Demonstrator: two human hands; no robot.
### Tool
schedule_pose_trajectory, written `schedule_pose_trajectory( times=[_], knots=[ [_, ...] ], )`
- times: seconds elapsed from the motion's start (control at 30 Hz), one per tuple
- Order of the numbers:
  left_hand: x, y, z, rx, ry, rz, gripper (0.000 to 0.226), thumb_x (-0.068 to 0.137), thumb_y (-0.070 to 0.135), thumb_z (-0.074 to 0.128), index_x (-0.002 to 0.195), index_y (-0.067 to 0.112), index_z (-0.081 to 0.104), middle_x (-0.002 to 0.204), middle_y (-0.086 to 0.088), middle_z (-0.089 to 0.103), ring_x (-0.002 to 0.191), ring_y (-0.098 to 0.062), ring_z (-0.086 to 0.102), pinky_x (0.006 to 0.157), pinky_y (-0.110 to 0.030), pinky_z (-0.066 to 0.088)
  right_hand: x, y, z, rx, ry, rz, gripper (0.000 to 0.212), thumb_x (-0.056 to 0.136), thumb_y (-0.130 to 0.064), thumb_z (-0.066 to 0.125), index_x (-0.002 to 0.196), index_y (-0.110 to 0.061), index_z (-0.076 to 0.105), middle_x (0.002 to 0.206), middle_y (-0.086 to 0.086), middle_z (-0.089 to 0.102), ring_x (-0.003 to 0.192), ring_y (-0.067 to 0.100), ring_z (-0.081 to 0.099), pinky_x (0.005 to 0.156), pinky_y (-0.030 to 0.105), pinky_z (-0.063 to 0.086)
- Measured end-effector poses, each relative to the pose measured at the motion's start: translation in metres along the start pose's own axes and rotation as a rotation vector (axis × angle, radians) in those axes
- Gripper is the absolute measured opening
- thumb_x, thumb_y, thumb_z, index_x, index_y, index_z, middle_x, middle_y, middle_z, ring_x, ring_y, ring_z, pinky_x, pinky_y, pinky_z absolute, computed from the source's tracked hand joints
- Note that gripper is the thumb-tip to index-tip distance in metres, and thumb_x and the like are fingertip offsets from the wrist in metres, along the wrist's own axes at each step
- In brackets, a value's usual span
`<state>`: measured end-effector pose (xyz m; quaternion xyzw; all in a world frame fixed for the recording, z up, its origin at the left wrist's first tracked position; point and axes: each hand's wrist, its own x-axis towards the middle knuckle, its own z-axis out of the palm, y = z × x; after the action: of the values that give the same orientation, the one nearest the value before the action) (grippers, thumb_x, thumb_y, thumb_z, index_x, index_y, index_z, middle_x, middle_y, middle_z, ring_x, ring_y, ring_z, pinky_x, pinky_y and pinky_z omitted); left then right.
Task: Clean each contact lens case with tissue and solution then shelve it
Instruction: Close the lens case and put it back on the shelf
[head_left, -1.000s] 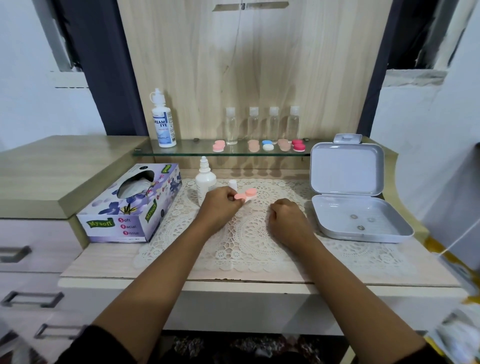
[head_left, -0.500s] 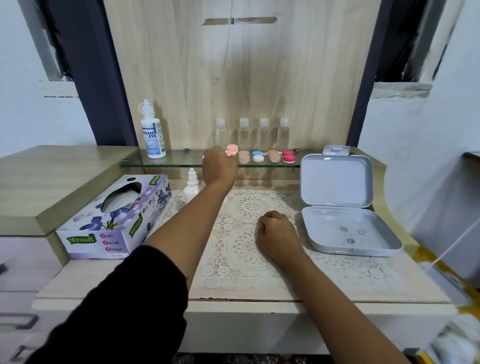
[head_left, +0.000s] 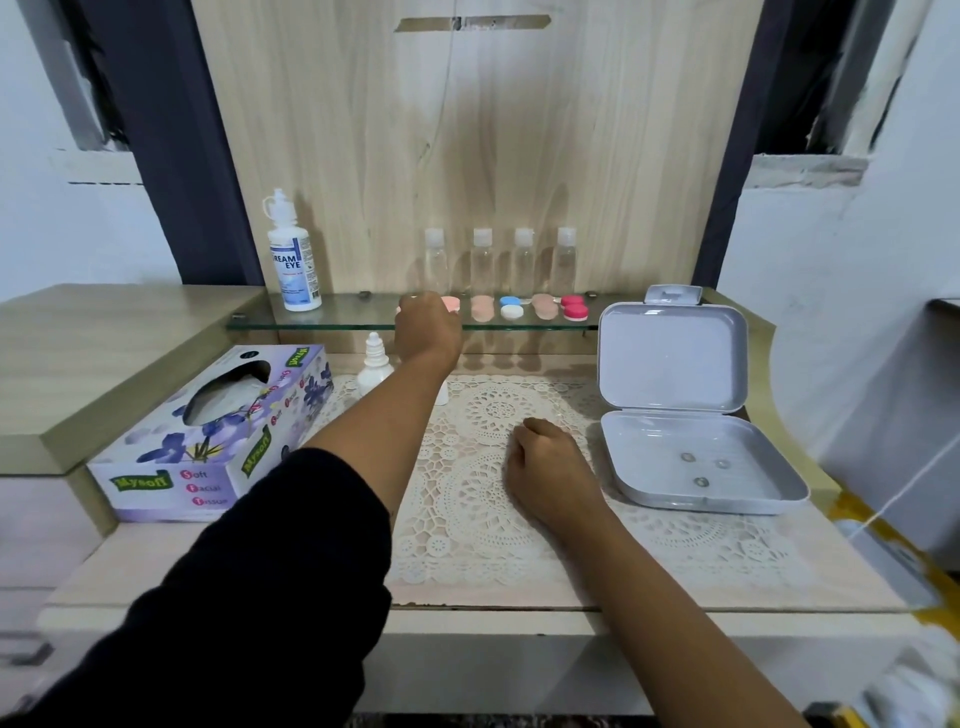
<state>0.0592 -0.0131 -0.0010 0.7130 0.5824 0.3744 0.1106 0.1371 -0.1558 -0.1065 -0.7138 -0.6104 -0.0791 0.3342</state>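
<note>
Your left hand (head_left: 428, 332) is over a pink case (head_left: 450, 303) on the shelf (head_left: 353, 318), fingers hidden, grip unclear. Your right hand (head_left: 550, 467) is fisted. A clumsy release could topple the bottles (head_left: 435, 260) behind.

1. Back panel (head_left: 467, 156): pale wood grain, matt.
2. Shelf (head_left: 353, 319): clear glass, glossy (greenish along its edge).
3. Mat (head_left: 483, 499): cream lace cloth, openwork.
4. Hinged box (head_left: 675, 358): smooth grey plastic.
5. Tissue box (head_left: 171, 467): printed card, slight sheen.

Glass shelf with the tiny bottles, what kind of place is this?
Probably a dressing table at home: a clear glass shelf holds small coloured plastic contact lens cases and clear plastic bottles, above a purple cardboard tissue box and white lace mat.
</note>
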Motion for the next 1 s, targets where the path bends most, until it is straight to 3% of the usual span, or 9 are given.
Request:
schedule_pose_trajectory(
  times=[0.13,0.27,0.43,0.57,0.8,1.0],
  knots=[
    [-0.001,-0.001,-0.001,-0.007,-0.004,0.001,0.028,0.093,0.018,0.052,0.112,-0.002,0.056,0.122,-0.02,0.051,0.106,-0.034,0.054,0.076,-0.036,0.042,-0.001,0.001,-0.001,-0.046,-0.031,-0.032,0.02,0.087,-0.008,0.041,0.081,0.0,0.058,0.089,0.014,0.06,0.085,0.031,0.053,0.081,0.037,0.04],
    [-0.002,-0.002,-0.001,-0.063,-0.001,0.001,0.029,0.091,0.019,0.054,0.11,-0.003,0.057,0.12,-0.021,0.053,0.103,-0.035,0.055,0.074,-0.036,0.042,-0.001,0.0,-0.001,-0.052,-0.029,-0.034,0.02,0.087,-0.008,0.042,0.079,0.0,0.057,0.086,0.013,0.06,0.083,0.032,0.054,0.078,0.036,0.039],
    [-0.016,0.003,0.004,-0.043,0.055,0.083,0.038,0.092,0.022,0.052,0.124,0.003,0.05,0.129,-0.017,0.046,0.118,-0.032,0.043,0.087,-0.038,0.042,-0.001,-0.001,-0.003,-0.046,-0.029,-0.034,0.021,0.088,-0.009,0.042,0.078,0.001,0.057,0.085,0.014,0.06,0.082,0.032,0.053,0.076,0.036,0.039],
    [-0.02,0.011,0.011,0.005,-0.006,0.158,0.039,0.092,0.029,0.051,0.123,0.006,0.052,0.129,-0.015,0.045,0.119,-0.031,0.04,0.089,-0.041,0.041,-0.001,-0.001,-0.003,-0.046,-0.026,-0.034,0.021,0.088,-0.009,0.041,0.078,0.0,0.057,0.085,0.013,0.06,0.079,0.031,0.053,0.076,0.036,0.039],
    [-0.013,0.022,0.016,0.063,-0.063,0.075,0.046,0.091,0.041,0.053,0.124,0.008,0.053,0.133,-0.015,0.042,0.126,-0.033,0.036,0.093,-0.041,0.04,-0.002,-0.001,-0.004,-0.042,-0.012,-0.024,0.019,0.087,-0.008,0.041,0.076,0.0,0.056,0.084,0.013,0.059,0.077,0.03,0.052,0.072,0.031,0.032],
    [-0.015,0.024,0.015,0.011,-0.037,0.042,0.041,0.092,0.035,0.053,0.117,0.003,0.056,0.131,-0.016,0.046,0.123,-0.033,0.04,0.094,-0.041,0.041,-0.002,-0.001,-0.003,-0.041,0.007,-0.027,0.02,0.085,-0.006,0.043,0.074,0.001,0.057,0.081,0.014,0.059,0.072,0.031,0.052,0.069,0.031,0.03]
  ],
)
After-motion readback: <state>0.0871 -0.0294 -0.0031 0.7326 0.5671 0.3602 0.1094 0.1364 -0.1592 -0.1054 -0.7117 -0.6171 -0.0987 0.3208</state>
